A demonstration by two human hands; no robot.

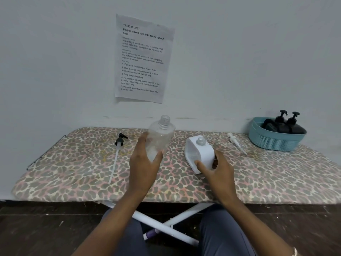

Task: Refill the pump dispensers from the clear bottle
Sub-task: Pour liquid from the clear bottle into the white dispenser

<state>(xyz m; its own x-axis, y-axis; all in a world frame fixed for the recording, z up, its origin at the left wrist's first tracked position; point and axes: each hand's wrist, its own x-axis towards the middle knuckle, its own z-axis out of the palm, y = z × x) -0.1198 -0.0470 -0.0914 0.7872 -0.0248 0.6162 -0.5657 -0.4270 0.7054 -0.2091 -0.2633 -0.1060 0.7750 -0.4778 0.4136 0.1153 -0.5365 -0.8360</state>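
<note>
Left hand (144,163) grips the clear bottle (160,137) low on its body: thumb curled across the near side, fingers wrapped round the far left side. Bottle uncapped, threaded neck up, leaning slightly right. Its base is hidden behind the hand, so I cannot tell whether it rests on the board (73,172).

Right hand (219,170) holds the white dispenser (199,154) just right of the bottle. Thumb presses its near face and the fingers curl round its right side. Dispenser also uncapped, with its open neck at the top, body tipped away from the hand. The two containers are close but apart.

Left of the left hand, a black pump (120,140) lies on the board, its long pale tube running toward the near edge. Right of the right hand and farther back, a white pump (234,140) lies flat. Beyond it, at the board's far right, a teal basket (273,143) holds two black dispensers (293,126) with pumps on.

A printed sheet (142,58) is on the wall above the bottle.
</note>
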